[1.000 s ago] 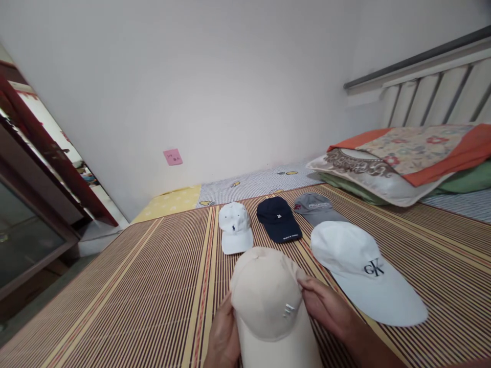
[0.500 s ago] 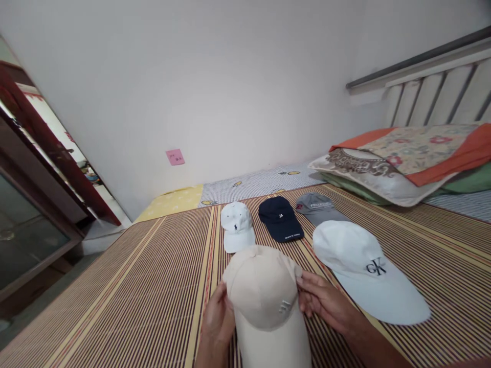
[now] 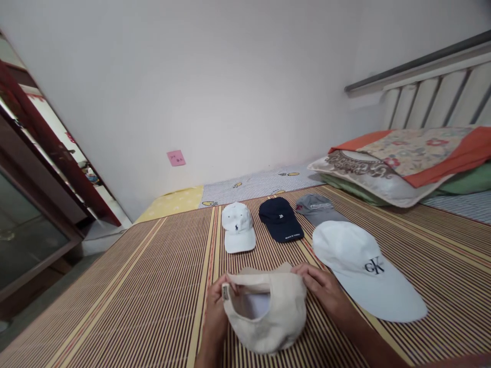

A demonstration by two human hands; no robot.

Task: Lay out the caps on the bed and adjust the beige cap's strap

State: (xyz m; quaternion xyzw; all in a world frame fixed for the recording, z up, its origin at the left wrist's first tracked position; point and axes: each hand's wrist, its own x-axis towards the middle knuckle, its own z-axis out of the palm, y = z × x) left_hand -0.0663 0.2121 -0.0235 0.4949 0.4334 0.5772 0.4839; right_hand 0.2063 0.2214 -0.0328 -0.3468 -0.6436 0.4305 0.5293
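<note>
Beside the CK cap (image 3: 347, 248), left hand (image 3: 215, 309) and right hand (image 3: 325, 290) pinch the beige cap (image 3: 287, 312). Opposite-side grip probably steadies it.

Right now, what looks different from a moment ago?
The beige cap has been turned around: its brim pointed toward the wearer, and now its back opening does. The left hand and right hand still hold it. The small white cap, navy cap, grey cap and CK cap stayed put.
</note>
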